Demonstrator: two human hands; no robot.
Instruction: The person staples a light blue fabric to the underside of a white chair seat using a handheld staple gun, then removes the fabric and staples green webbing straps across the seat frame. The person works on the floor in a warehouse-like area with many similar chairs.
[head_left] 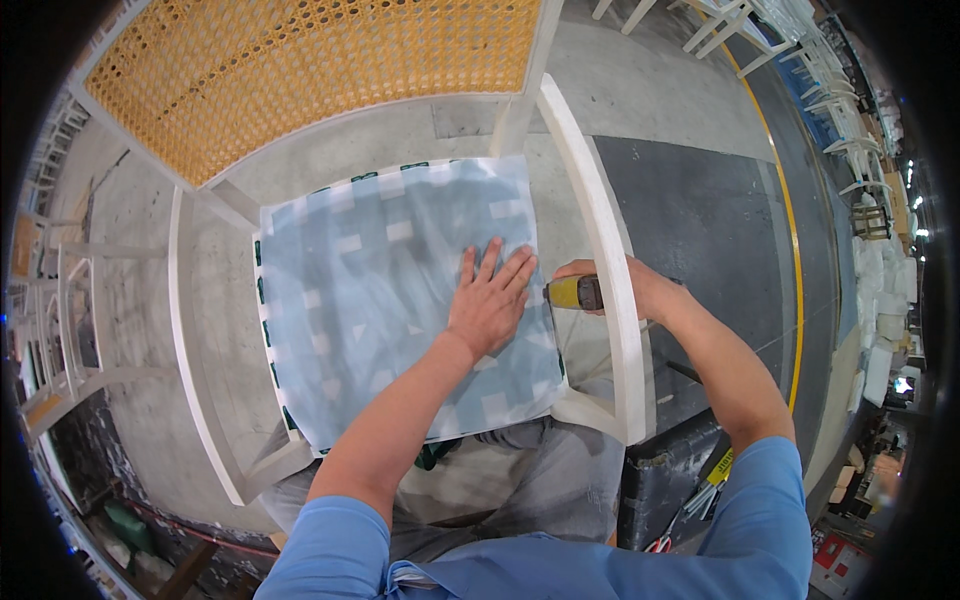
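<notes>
A white-framed armchair stands before me, its seat (390,340) covered with a pale blue and white checked sheet. My left hand (490,300) lies flat on the right half of that sheet, fingers spread. Under the chair's right armrest (605,230), my right hand (645,288) grips a yellow-and-black power drill (575,292). The drill's nose points left at the seat's right edge. Part of the grip and some fingers are hidden behind the armrest. Dark green tabs show along the seat's rim. A woven cane backrest (320,80) rises at the far side.
At my lower right, a black box or bench (665,490) has scissors (660,543) and a yellow-handled tool (720,468) by it. Other white chair frames (75,320) stand at the left and far right. A yellow line (790,230) runs along the floor.
</notes>
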